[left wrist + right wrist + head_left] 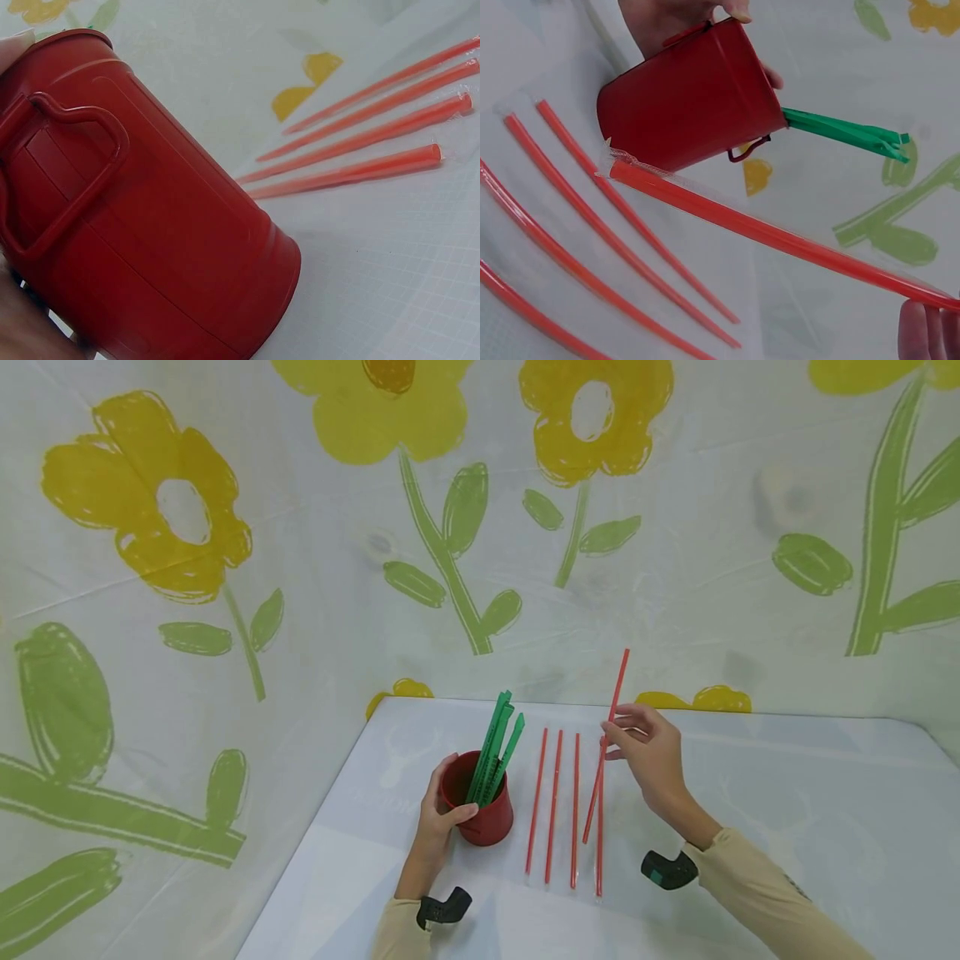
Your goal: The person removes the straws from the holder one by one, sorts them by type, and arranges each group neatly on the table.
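Note:
My left hand point(435, 831) grips a red metal can point(487, 828) from its left side, the thumb at the rim. Wire handles show on the can point(172, 232) in the left wrist view. Several slim green sticks point(489, 756) with dark print lean inside it, tops above the rim. With thumb and fingers my right hand point(654, 764) pinches a red straw point(619, 681) near its middle, slanted over the row on the table. Clear film wraps this straw point(765, 238) in the right wrist view. The can point(690, 105) appears tilted there because of the camera angle.
Several red straws point(552, 802) in clear film lie side by side on the white table point(795, 827), right of the can. A flower-printed cloth point(330, 568) hangs behind and to the left of the table. Both wrists carry black cameras point(670, 870).

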`<state>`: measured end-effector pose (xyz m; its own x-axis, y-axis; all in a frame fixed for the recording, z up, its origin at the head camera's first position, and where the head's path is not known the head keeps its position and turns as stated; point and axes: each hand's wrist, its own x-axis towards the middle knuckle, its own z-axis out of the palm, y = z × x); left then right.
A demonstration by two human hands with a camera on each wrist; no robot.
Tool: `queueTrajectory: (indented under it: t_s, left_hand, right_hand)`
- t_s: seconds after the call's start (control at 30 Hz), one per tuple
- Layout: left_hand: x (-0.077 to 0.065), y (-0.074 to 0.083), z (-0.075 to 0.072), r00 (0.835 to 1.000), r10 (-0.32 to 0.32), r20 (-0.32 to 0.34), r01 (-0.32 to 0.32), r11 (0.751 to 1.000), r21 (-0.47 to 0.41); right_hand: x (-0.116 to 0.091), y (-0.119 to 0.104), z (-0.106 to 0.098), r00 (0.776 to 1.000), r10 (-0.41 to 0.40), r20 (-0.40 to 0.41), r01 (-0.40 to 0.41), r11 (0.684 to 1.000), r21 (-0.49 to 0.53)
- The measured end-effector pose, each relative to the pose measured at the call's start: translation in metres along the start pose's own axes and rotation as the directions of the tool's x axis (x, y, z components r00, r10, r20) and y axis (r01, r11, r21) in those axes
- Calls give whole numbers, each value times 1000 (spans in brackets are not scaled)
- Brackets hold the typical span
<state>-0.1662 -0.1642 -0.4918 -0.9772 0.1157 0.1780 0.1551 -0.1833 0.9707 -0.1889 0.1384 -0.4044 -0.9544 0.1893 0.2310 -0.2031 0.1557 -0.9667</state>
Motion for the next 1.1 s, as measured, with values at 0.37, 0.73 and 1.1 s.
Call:
queueTrajectory:
  t_s: [0.37, 0.73, 1.1]
  left_hand:
    - [0, -1, 0, 1000, 4, -4, -4, 1000, -6]
    - [0, -1, 0, 1000, 19, 13, -19, 1000, -23]
    - [1, -3, -1, 1000, 4, -8, -4, 1000, -14]
  right_hand:
    - [-3, 15, -13, 998, 61, 7, -61, 998, -27]
    - [11, 97, -26, 993, 121, -7, -122, 991, -60]
    - [2, 130, -30, 982, 191, -1, -189, 972, -139]
